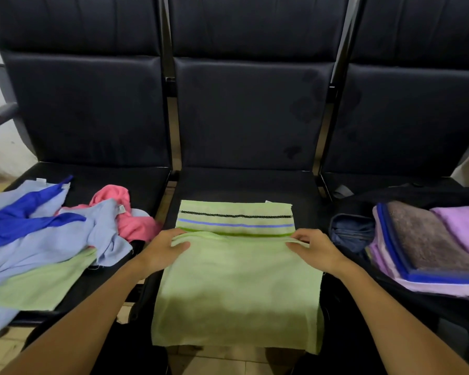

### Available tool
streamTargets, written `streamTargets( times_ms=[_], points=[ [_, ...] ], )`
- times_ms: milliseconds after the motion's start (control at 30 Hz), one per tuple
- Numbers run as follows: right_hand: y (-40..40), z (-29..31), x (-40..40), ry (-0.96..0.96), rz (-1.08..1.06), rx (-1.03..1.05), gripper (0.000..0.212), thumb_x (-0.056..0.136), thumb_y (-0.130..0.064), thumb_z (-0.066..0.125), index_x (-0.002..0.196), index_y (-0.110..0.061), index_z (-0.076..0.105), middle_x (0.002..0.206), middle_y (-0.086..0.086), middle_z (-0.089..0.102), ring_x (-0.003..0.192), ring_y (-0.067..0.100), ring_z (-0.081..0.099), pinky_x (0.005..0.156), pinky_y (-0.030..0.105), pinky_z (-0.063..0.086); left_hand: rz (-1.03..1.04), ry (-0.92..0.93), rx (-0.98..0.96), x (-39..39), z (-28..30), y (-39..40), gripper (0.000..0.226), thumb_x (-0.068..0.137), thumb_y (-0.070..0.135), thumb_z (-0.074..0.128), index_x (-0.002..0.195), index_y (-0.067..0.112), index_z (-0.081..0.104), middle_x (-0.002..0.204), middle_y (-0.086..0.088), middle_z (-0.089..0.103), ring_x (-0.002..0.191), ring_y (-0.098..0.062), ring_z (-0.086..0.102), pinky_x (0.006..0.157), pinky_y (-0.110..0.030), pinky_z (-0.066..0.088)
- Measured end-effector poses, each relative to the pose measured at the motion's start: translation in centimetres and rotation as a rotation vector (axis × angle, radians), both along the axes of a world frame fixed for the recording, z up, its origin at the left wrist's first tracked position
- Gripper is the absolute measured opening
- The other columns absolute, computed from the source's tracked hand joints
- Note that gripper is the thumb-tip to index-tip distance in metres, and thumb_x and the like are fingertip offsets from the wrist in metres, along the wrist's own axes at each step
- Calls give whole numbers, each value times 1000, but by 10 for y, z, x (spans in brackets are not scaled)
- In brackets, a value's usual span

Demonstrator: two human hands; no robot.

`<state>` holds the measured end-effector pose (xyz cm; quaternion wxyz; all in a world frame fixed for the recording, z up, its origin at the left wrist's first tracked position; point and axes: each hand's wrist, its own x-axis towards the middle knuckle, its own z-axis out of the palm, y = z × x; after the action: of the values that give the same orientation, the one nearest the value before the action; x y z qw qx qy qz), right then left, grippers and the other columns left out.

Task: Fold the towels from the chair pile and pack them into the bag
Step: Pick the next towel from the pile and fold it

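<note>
A light green towel (pixel 236 280) with black, blue and green stripes at its far end lies on the middle chair seat, its near part hanging over the front edge. My left hand (pixel 165 249) pinches the left end of a raised fold across the towel. My right hand (pixel 313 249) pinches the right end of the same fold. An unfolded pile (pixel 46 239) of blue, pale blue, pink and green towels covers the left seat. On the right seat a dark bag (pixel 417 193) holds folded purple, brown and blue towels (pixel 428 244).
Three dark padded chairs (pixel 249 115) stand side by side with tall backrests. A rolled dark blue cloth (pixel 349 231) sits at the bag's left side. Tiled floor shows below the seats, between my forearms.
</note>
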<state>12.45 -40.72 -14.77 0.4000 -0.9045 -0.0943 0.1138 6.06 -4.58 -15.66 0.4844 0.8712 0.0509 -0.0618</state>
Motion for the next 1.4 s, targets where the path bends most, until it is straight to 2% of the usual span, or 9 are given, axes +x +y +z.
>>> streamTargets(
  times_ms=[200, 333, 533, 800, 967, 1067, 1167, 1267, 1400],
  points=[
    [1, -8, 20, -102, 7, -142, 20, 95, -22, 66, 78, -33, 68, 84, -18, 69, 98, 19, 62, 94, 35, 47, 33, -15, 55, 23, -5, 5, 18, 93, 16, 65, 76, 13, 64, 65, 1, 58, 59, -11, 52, 55, -23, 42],
    [7, -3, 31, -128, -56, -147, 34, 94, -25, 67, 62, -25, 57, 60, -8, 54, 70, 17, 47, 63, 28, 36, 117, -71, 104, 42, -13, 13, 21, 95, 13, 60, 80, -1, 65, 63, -1, 53, 56, -13, 44, 51, -20, 37],
    [17, -13, 57, -196, -152, -159, 25, 95, -22, 66, 76, -6, 64, 64, 5, 58, 59, 19, 46, 56, 34, 36, 283, -189, 266, 75, -24, 20, 30, 97, 21, 59, 79, -2, 66, 67, -16, 61, 68, -22, 54, 64, -34, 38],
    [31, -30, 98, -226, -260, -258, 18, 101, -24, 55, 108, -10, 64, 84, 12, 65, 82, 32, 62, 66, 43, 55, 267, -240, 407, 119, -40, 20, 33, 98, 31, 53, 98, 4, 70, 88, -13, 70, 84, -32, 63, 73, -39, 48],
    [36, -44, 112, -189, -209, -363, 18, 99, -21, 59, 110, -9, 64, 113, 10, 64, 104, 31, 61, 78, 39, 53, 144, -221, 606, 133, -55, 19, 19, 94, 16, 62, 105, 3, 72, 130, -9, 60, 120, -27, 55, 100, -41, 45],
    [33, -53, 116, -106, -158, -368, 6, 91, -13, 68, 91, -7, 68, 141, 3, 51, 122, 23, 54, 95, 37, 49, 80, -226, 693, 140, -53, 17, 11, 88, 10, 68, 95, 3, 72, 115, -8, 65, 111, -27, 57, 92, -39, 48],
    [35, -55, 116, -85, -107, -380, 28, 84, -5, 71, 67, -15, 51, 116, 3, 60, 103, 21, 56, 81, 32, 49, 23, -168, 667, 144, -50, 16, 6, 84, 4, 65, 78, 2, 67, 98, -5, 57, 91, -25, 58, 79, -35, 51],
    [39, -51, 113, -81, -85, -384, 25, 82, -4, 65, 67, -14, 46, 85, 1, 55, 71, 18, 50, 53, 26, 36, -18, -96, 607, 143, -49, 18, 12, 81, 4, 70, 74, 3, 61, 91, -1, 55, 79, -21, 58, 74, -32, 50],
    [40, -38, 108, -150, -83, -376, 16, 89, -12, 66, 79, -16, 53, 87, -3, 56, 72, 16, 50, 57, 31, 42, -78, -128, 568, 138, -35, 21, 27, 81, 6, 72, 61, 17, 58, 78, 8, 53, 73, -10, 51, 70, -25, 41]
  ],
)
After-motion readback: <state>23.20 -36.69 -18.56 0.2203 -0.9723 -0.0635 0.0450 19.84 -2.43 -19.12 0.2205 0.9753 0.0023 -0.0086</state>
